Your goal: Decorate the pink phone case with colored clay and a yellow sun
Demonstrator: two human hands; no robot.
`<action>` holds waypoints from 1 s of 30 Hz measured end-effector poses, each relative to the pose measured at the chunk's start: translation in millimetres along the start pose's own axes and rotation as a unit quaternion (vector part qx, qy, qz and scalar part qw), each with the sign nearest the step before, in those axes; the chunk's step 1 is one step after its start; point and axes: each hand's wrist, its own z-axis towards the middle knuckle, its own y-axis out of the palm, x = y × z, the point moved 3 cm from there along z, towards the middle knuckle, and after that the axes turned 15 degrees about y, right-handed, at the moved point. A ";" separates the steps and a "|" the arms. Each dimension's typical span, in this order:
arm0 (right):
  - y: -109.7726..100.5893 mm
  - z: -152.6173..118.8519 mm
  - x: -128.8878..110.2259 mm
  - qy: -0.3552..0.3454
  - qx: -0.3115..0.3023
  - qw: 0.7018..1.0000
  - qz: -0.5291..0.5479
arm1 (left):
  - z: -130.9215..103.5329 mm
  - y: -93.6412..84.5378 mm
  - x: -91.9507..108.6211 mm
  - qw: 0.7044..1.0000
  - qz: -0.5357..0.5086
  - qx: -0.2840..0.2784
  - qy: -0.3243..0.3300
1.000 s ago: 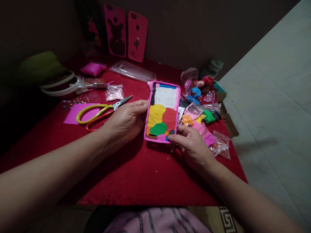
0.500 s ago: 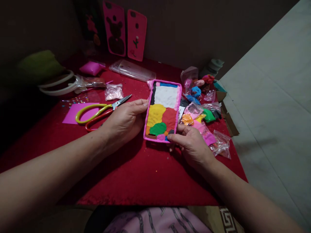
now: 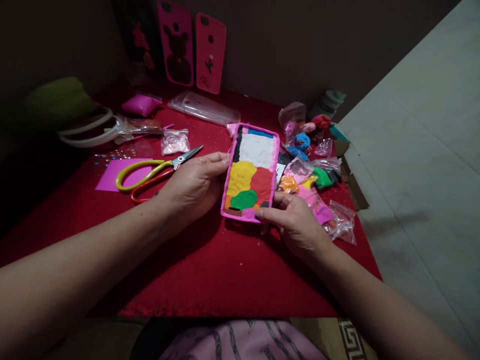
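A phone case (image 3: 250, 175) covered in patches of coloured clay, with a pink rim, is held up over the red table, slightly tilted. Its patches are white, yellow, red, green, black and blue. My left hand (image 3: 198, 185) grips its left edge, thumb at the rim and the other fingers partly hidden behind. At the lower right corner my right hand (image 3: 294, 222) pinches the case, its thumb lying on the front. Yellow and red handled scissors (image 3: 153, 176) lie open just left of my left hand.
Bags of coloured clay (image 3: 300, 175) crowd the red table's (image 3: 225, 280) right side. Two decorated pink cases (image 3: 210, 52) lean on the wall behind. Clear cases (image 3: 204, 108), a pink sheet (image 3: 107, 177) and white hoops (image 3: 90, 140) lie at the back and left.
My right thumb has shifted very slightly left along the case's lower corner. Both hands keep their hold, and the case has barely moved.
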 end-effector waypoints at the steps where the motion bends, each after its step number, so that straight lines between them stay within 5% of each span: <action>1: 0.3 0.0 0.3 0.003 0.006 1.000 -0.002 | 0.0 0.1 -0.1 1.000 -0.001 0.000 -0.001; 9: 0.6 0.1 0.8 0.004 0.022 1.000 -0.003 | -1.2 1.7 0.5 1.000 -0.006 0.006 -0.006; 18: -2.5 -0.8 -0.4 -0.017 -0.037 0.998 0.050 | 0.4 -0.7 -0.2 1.000 -0.001 0.005 0.002; 30: -1.6 3.1 3.8 0.012 0.013 1.000 0.009 | 0.3 -1.8 -0.6 1.000 0.015 0.004 0.007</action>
